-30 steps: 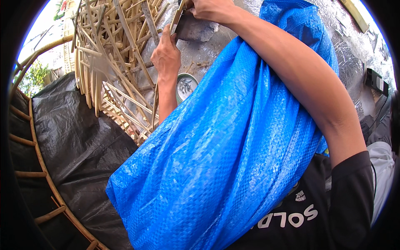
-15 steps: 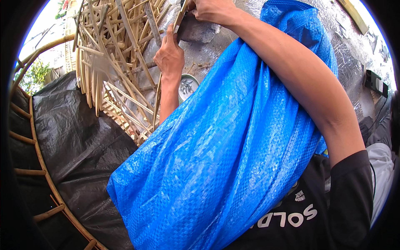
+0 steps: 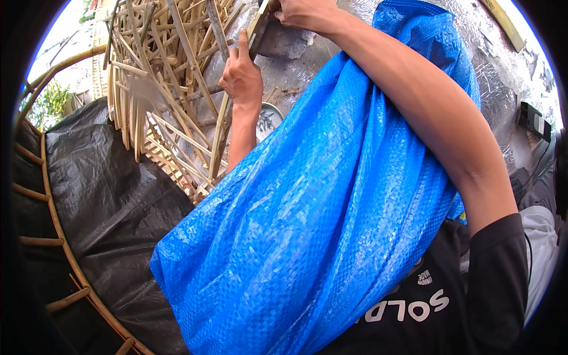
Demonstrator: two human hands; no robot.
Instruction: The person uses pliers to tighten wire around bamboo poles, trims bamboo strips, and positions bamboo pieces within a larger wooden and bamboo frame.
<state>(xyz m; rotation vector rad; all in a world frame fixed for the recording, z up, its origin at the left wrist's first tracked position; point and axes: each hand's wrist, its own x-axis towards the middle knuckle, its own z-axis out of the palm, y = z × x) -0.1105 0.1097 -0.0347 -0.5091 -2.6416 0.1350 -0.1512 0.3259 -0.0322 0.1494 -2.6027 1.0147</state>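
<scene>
A split bamboo strip (image 3: 221, 127) slants up from beside my left forearm, passes my left hand and shows again above it as a pale length near the top edge. My left hand (image 3: 241, 80) is closed around the strip, with its index finger raised along it. At the top edge my right hand (image 3: 305, 12) is curled shut against the strip's upper part. A small dark thing shows at its fingers, too cut off by the frame to name. Blue woven plastic sheeting (image 3: 284, 236) drapes over my lap, below both arms.
Many cut bamboo strips (image 3: 168, 53) are heaped at the upper left. A round tin (image 3: 269, 117) with small metal pieces stands behind the sheeting. A black sheet (image 3: 112, 225) and a curved cane frame (image 3: 56, 219) lie left. A black device (image 3: 534, 121) rests at right on silvery foil.
The bamboo strip has turned and shifted, showing a broader pale face below my left hand. My left index finger now sticks up more. The right hand has barely moved.
</scene>
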